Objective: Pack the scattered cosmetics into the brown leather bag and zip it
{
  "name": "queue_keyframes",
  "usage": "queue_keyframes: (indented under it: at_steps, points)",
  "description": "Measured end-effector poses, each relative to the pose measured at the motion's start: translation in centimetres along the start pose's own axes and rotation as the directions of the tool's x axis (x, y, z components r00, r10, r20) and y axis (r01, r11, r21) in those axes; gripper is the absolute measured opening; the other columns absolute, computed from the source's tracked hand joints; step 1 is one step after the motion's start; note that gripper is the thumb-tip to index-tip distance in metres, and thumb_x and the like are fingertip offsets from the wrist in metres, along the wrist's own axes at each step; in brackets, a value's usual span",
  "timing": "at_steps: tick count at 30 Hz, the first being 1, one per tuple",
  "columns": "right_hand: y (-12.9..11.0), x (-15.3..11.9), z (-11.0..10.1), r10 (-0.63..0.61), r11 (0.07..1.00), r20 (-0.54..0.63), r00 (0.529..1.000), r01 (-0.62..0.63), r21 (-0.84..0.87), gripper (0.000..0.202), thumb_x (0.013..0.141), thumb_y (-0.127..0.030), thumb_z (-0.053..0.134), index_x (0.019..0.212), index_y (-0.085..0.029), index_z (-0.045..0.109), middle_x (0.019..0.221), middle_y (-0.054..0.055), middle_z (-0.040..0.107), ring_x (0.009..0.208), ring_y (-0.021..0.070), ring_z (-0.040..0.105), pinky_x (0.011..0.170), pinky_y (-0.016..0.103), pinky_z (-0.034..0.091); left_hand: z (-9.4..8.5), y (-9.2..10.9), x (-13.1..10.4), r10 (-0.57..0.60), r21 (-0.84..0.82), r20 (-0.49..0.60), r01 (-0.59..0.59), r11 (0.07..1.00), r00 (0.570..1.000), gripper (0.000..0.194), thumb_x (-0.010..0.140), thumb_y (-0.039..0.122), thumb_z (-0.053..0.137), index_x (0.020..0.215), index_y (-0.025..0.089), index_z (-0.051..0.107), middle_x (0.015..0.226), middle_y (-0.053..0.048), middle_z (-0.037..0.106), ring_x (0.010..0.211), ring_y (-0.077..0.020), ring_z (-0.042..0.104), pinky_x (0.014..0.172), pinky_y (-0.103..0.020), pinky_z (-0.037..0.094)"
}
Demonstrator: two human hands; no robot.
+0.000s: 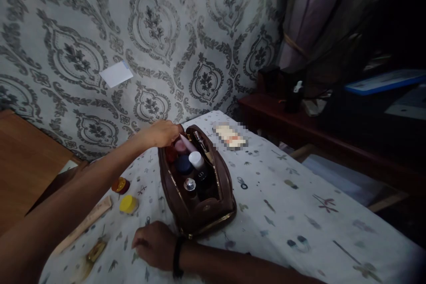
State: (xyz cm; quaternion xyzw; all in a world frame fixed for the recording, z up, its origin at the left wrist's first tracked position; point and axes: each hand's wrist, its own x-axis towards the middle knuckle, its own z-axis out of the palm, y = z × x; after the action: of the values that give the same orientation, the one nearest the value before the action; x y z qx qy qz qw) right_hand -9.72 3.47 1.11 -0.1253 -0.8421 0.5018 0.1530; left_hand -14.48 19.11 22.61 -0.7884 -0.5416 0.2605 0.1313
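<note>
A brown toiletry bag (pixel 229 186) with gold zips lies unzipped on the patterned sheet. My left hand (pixel 168 133) is at its far end, fingers curled over the rim. A pale pink tube (pixel 189 144) touches the fingertips; what they grip is hidden. Inside the bag are a white-capped dark bottle (pixel 196 159), a dark blue lid (pixel 183 164), a silver-capped bottle (pixel 190 185) and brushes (pixel 202 143) in the side pocket. My right hand (pixel 155 244), a black band on its wrist, rests closed on the sheet near the bag's front corner, apparently holding nothing.
Left of the bag lie a yellow-lidded jar (pixel 128 204), a small amber jar (pixel 120 185), a long beige strip (pixel 84 224) and a gold-capped bottle (pixel 91 257). A blurred flat item (pixel 230 136) lies beyond the bag. A dark red desk (pixel 266 113) borders the right.
</note>
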Motion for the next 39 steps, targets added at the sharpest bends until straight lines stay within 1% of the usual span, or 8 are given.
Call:
queue_keyframes:
  at_steps: [2, 4, 7, 13, 18, 24, 33, 39]
  points:
    - [0.0, 0.0, -0.1, 0.005, 1.0, 0.005, 1.0, -0.005, 0.001, 0.027, 0.082, -0.017, 0.058, 0.102, -0.018, 0.076, 0.094, 0.004, 0.078, 0.087, 0.0172, 0.071, 0.076, 0.02, 0.048, -0.2, 0.4, 0.4, 0.003, 0.024, 0.075, -0.005, 1.0, 0.997, 0.025, 0.08, 0.013, 0.056, 0.101, 0.019, 0.068, 0.087, -0.008, 0.071, 0.084, -0.0224, 0.066, 0.063, -0.027, 0.04]
    - [0.0, 0.0, -0.1, -0.004, 1.0, 0.006, 1.0, 0.004, 0.001, 0.027, 0.082, -0.018, 0.059, 0.103, -0.018, 0.075, 0.094, 0.004, 0.078, 0.087, 0.0172, 0.071, 0.076, 0.02, 0.047, -0.3, 0.8, 0.8, 0.008, 0.062, 0.147, -0.018, 0.998, 0.989, 0.018, 0.081, 0.013, 0.056, 0.092, 0.017, 0.07, 0.09, -0.01, 0.072, 0.091, -0.0246, 0.067, 0.067, -0.029, 0.043]
    - [0.0, -0.1, -0.1, 0.0, 1.0, 0.016, 1.0, 0.0, 0.009, 0.029, 0.083, -0.018, 0.058, 0.106, -0.016, 0.075, 0.095, 0.006, 0.078, 0.087, 0.0179, 0.071, 0.075, 0.021, 0.047, 0.0, 1.0, 1.4, -0.008, 0.093, 0.196, -0.01, 0.996, 0.981, 0.017, 0.083, 0.012, 0.056, 0.087, 0.016, 0.071, 0.092, -0.011, 0.073, 0.096, -0.0253, 0.068, 0.074, -0.029, 0.046]
    - [-0.4, -0.1, -0.3, 0.021, 1.0, 0.037, 0.999, -0.02, -0.008, 0.031, 0.083, -0.015, 0.058, 0.108, -0.014, 0.075, 0.095, 0.009, 0.078, 0.086, 0.0178, 0.072, 0.072, 0.02, 0.047, 1.5, 0.1, 2.8, -0.092, 0.032, 0.146, 0.088, 0.996, 0.985, 0.026, 0.072, 0.014, 0.072, 0.098, 0.018, 0.069, 0.092, -0.009, 0.074, 0.097, -0.0254, 0.069, 0.08, -0.029, 0.049]
    - [-0.3, -0.1, -0.2, 0.022, 1.0, 0.027, 0.999, -0.021, -0.012, 0.029, 0.084, -0.016, 0.059, 0.108, -0.015, 0.076, 0.097, 0.009, 0.078, 0.091, 0.0188, 0.072, 0.077, 0.02, 0.048, 1.9, -0.4, 3.2, -0.065, 0.011, 0.132, 0.065, 0.998, 0.989, 0.011, 0.07, 0.014, 0.072, 0.08, 0.018, 0.069, 0.084, -0.009, 0.074, 0.092, -0.0273, 0.069, 0.077, -0.031, 0.049]
    - [-0.1, 0.0, 0.0, -0.001, 1.0, 0.012, 1.0, 0.001, -0.012, 0.029, 0.083, -0.015, 0.058, 0.106, -0.014, 0.076, 0.096, 0.009, 0.079, 0.09, 0.019, 0.073, 0.078, 0.021, 0.049, 2.6, -0.8, 3.5, -0.067, -0.047, 0.104, 0.072, 0.996, 0.992, 0.004, 0.071, 0.015, 0.069, 0.073, 0.018, 0.069, 0.074, -0.005, 0.071, 0.08, -0.0222, 0.067, 0.067, -0.026, 0.045]
    - [0.2, -0.1, 0.2, -0.005, 1.0, 0.002, 1.0, 0.005, 0.001, 0.029, 0.082, -0.016, 0.059, 0.105, -0.015, 0.076, 0.094, 0.008, 0.079, 0.087, 0.0183, 0.072, 0.075, 0.02, 0.048, 4.4, -2.1, 4.4, -0.03, -0.222, 0.1, 0.052, 0.974, 0.995, 0.012, 0.064, 0.01, 0.067, 0.069, 0.018, 0.073, 0.071, -0.003, 0.07, 0.068, -0.0189, 0.062, 0.059, -0.026, 0.038]
    - [0.0, -0.1, 0.1, 0.036, 0.999, -0.008, 0.999, -0.036, 0.019, 0.03, 0.081, -0.017, 0.058, 0.104, -0.018, 0.077, 0.093, 0.006, 0.079, 0.085, 0.018, 0.072, 0.072, 0.02, 0.048, 4.6, -3.2, 4.2, -0.002, -0.392, 0.062, 0.026, 0.92, 0.998, 0.015, 0.059, 0.012, 0.07, 0.072, 0.018, 0.073, 0.064, 0.002, 0.068, 0.061, -0.0151, 0.059, 0.056, -0.023, 0.038]
